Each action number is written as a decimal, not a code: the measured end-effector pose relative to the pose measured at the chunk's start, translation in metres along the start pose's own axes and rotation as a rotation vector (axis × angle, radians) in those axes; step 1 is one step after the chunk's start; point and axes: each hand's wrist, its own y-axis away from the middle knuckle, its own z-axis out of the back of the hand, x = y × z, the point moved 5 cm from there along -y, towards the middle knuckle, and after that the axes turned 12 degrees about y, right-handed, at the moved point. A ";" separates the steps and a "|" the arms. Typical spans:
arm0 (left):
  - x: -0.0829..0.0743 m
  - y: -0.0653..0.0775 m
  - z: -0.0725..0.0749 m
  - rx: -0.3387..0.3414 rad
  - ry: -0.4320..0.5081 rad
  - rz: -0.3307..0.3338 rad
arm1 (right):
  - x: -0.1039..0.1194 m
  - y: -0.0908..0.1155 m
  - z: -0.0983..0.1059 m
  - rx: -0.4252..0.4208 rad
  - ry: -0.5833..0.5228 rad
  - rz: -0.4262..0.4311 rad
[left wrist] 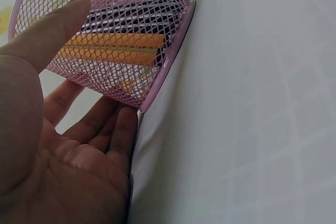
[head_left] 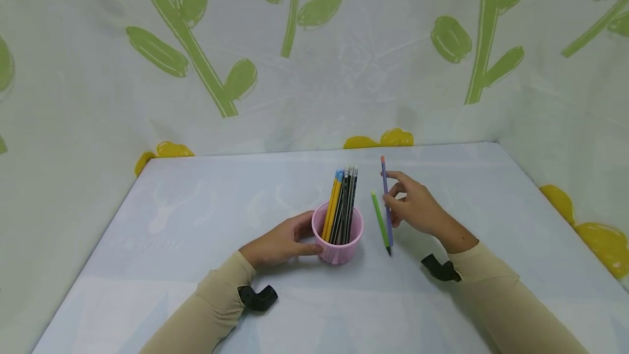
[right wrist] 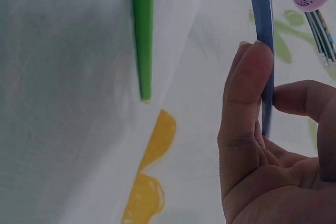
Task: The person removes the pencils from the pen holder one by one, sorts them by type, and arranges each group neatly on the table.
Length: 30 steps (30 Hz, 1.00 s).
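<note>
A pink mesh pencil cup [head_left: 338, 256] stands upright on the table, with yellow pencils [head_left: 332, 209] and several black pencils [head_left: 349, 206] leaning in it. My left hand [head_left: 280, 242] holds the cup from the left, its thumb across the near side and its fingers behind. Right of the cup, my right hand [head_left: 413, 204] pinches a purple-blue pencil [head_left: 385, 186] between thumb and fingers, orange end up. Beside that pencil, a green pencil [head_left: 379, 214] lies on the table, its dark tip toward me. In the right wrist view the green pencil [right wrist: 143, 40] is apart from the fingers.
A pale cloth with faint prints covers the table [head_left: 196, 223]. White walls [head_left: 383, 81] with green leaf patterns rise at the back and both sides. Yellow flower shapes [head_left: 397, 137] show along the table's edge. Each sleeve carries a black wrist mount [head_left: 257, 298].
</note>
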 end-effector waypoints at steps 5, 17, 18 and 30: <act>-0.002 0.000 0.000 0.001 -0.002 0.004 | -0.007 -0.002 -0.005 0.058 0.048 -0.026; -0.001 0.001 -0.001 -0.005 0.021 0.016 | -0.015 -0.004 -0.016 0.148 0.107 -0.033; -0.001 0.001 -0.001 -0.004 0.020 0.019 | -0.016 -0.004 -0.017 0.160 0.113 -0.036; 0.000 0.000 0.000 -0.007 0.022 0.013 | -0.024 -0.006 -0.025 0.204 0.149 -0.056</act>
